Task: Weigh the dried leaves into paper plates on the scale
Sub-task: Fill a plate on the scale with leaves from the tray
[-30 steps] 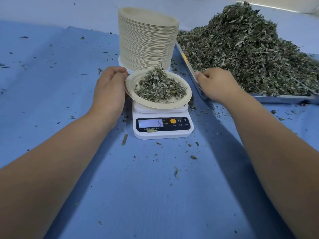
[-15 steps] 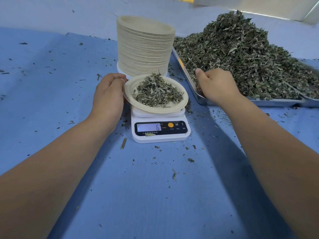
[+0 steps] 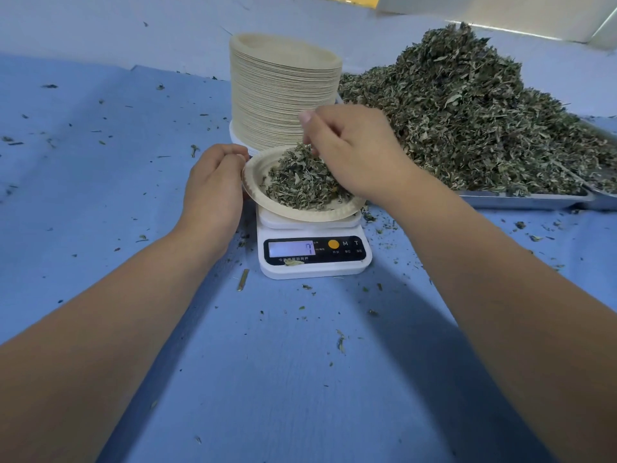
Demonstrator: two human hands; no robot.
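A white kitchen scale (image 3: pixel 314 253) stands on the blue cloth, its display reading 7. On it sits a paper plate (image 3: pixel 257 192) holding a small heap of dried leaves (image 3: pixel 297 185). My left hand (image 3: pixel 213 185) grips the plate's left rim with curled fingers. My right hand (image 3: pixel 354 152) hovers over the right side of the plate, fingers bunched downward into the leaves; a few leaves show at the fingertips. A large mound of dried leaves (image 3: pixel 474 111) fills a metal tray (image 3: pixel 521 198) on the right.
A tall stack of paper plates (image 3: pixel 283 91) stands right behind the scale. The blue cloth (image 3: pixel 100 195) is strewn with leaf crumbs and a small stalk (image 3: pixel 243 279) left of the scale. A second tray edge (image 3: pixel 604 195) shows at far right.
My right hand moved left from the tray's edge to above the plate, bringing leaves. The scale reading went from 6 to 7. My left hand kept its hold on the rim.
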